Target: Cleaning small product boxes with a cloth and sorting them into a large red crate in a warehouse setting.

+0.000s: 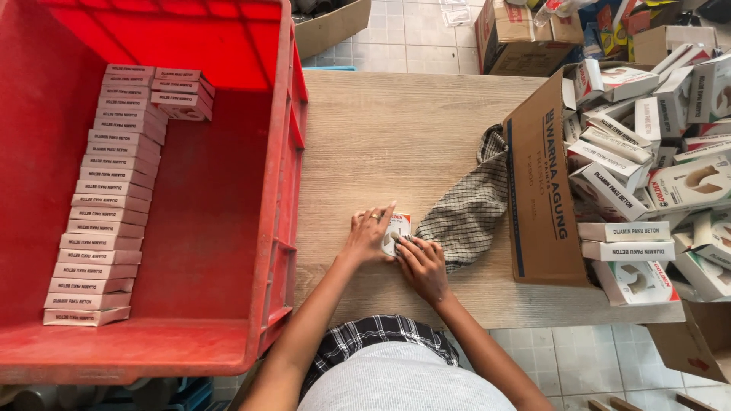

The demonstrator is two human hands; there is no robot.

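Observation:
A small white and red box (400,226) lies on the wooden table (396,137) near its front edge. My left hand (368,234) presses on the box's left side, a ring on one finger. Against the box's lower right side my right hand (422,266) rests its fingers, with the edge of a checked cloth (468,209) under the fingertips. Both hands grip the box between them. Part of the box is hidden under my fingers.
A big red crate (228,320) on the left holds a long row of pinkish flat boxes (106,198) standing on edge. An open cardboard carton (541,190) on the right spills several white boxes (647,167). More cartons stand on the tiled floor beyond.

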